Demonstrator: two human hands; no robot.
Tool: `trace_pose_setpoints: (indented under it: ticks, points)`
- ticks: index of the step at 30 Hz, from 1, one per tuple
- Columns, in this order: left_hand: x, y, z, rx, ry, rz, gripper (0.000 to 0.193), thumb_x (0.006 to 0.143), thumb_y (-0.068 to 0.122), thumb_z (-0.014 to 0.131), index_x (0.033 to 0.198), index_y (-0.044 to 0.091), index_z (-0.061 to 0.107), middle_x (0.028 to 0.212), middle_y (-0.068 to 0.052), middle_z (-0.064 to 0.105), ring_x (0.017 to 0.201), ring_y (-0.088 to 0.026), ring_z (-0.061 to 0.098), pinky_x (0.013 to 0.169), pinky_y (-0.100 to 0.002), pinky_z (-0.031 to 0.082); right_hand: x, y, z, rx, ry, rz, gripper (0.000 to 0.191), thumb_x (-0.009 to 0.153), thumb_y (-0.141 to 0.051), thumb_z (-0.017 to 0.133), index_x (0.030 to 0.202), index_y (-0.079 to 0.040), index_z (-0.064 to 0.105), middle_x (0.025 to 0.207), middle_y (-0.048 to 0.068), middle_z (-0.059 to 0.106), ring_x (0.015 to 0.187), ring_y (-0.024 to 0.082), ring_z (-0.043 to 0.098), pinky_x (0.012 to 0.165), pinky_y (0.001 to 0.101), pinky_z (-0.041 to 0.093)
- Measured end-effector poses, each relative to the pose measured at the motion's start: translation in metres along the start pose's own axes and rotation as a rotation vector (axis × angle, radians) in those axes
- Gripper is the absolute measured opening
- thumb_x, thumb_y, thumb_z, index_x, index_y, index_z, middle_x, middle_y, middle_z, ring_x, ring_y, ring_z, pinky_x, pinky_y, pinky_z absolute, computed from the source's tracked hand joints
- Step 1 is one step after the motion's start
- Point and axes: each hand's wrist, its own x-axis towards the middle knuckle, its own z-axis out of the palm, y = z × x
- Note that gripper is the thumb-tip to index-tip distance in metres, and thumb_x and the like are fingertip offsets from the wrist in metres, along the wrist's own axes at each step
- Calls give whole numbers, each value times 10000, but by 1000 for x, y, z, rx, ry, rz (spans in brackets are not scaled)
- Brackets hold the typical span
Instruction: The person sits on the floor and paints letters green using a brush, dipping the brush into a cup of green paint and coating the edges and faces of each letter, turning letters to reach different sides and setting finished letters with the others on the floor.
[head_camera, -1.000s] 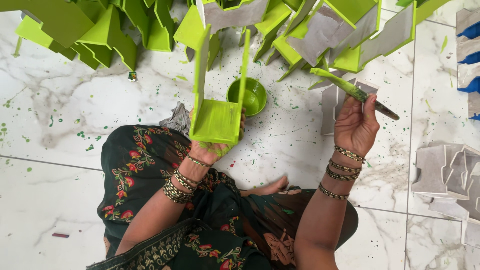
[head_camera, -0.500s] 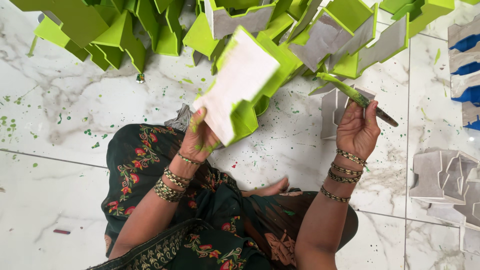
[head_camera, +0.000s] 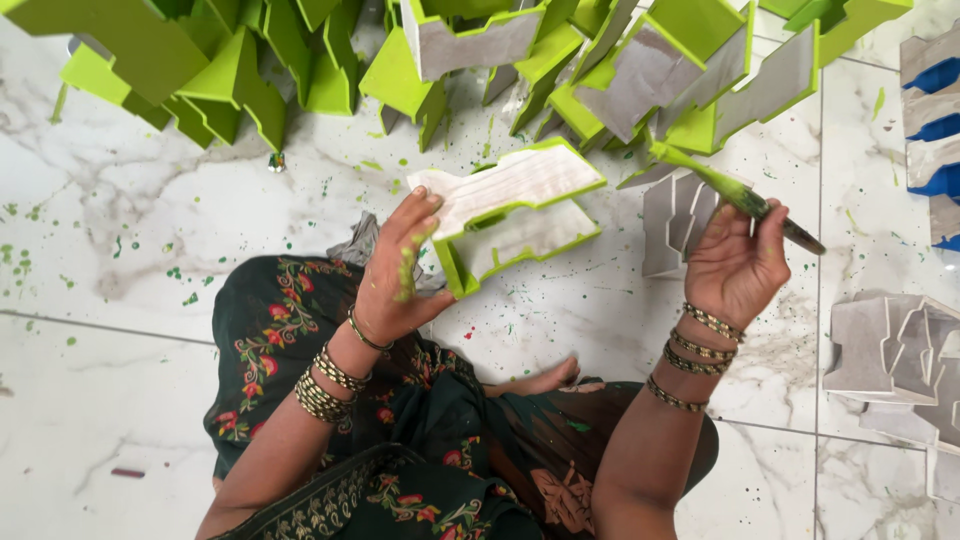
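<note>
While my left hand (head_camera: 395, 275) grips the tray (head_camera: 510, 215) by its near corner, the tray sticks out beyond my fingertips. My right hand (head_camera: 735, 265) pinches the brush (head_camera: 735, 193).

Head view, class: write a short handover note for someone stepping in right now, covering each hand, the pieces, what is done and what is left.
Left hand: grips a folded cardboard piece, edges green, broad faces bare.
Right hand: holds a green-tipped brush, off the piece.
Done: green pieces piled at the top of the marble floor.
Left: grey unpainted pieces at right, plus the held one.
</note>
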Motion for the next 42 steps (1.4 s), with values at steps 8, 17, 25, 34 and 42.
trace_pose_setpoints:
  ticks: [8, 17, 25, 34, 42]
  points:
    - [11, -12, -4, 61, -5, 97, 1017, 655, 11, 888, 1513, 129, 354, 1596, -205, 388, 1547, -471, 313, 1274, -566, 341, -31, -48, 21, -61, -279, -87, 137, 1168, -132, 628, 1218, -23, 562, 1101, 177, 688, 1020, 213, 721, 962, 321, 647]
    - [31, -8, -1, 141, 6, 196, 1026, 653, 20, 919, 1505, 126, 357, 1576, -204, 418, 1511, -481, 386, 1240, -564, 418, -89, -45, 83, -660, -496, -311, 266, 1094, -105, 744, 1162, -28, 500, 1074, 189, 681, 898, 227, 723, 843, 338, 662]
    - [34, -3, 5, 118, -22, 273, 1008, 667, 26, 920, 1509, 117, 373, 1557, -215, 438, 1487, -485, 411, 1219, -577, 428, -127, 12, 126, -986, -605, -377, 399, 945, 55, 790, 1170, -37, 473, 1140, 197, 653, 1032, 265, 729, 913, 352, 664]
    - [35, 1, 7, 132, -61, 282, 958, 704, 47, 919, 1503, 119, 396, 1556, -207, 452, 1481, -480, 432, 1200, -545, 458, -125, 48, 138, -1194, -665, -540, 424, 872, 70, 847, 1086, -32, 496, 1123, 172, 699, 1019, 238, 733, 794, 290, 632]
    - [36, 5, 13, 150, -68, 316, 886, 765, 70, 896, 1494, 104, 393, 1548, -220, 450, 1471, -484, 439, 1189, -547, 466, -124, 61, 139, -1271, -645, -592, 404, 865, 23, 864, 1065, -44, 520, 1078, 137, 719, 926, 215, 753, 753, 292, 618]
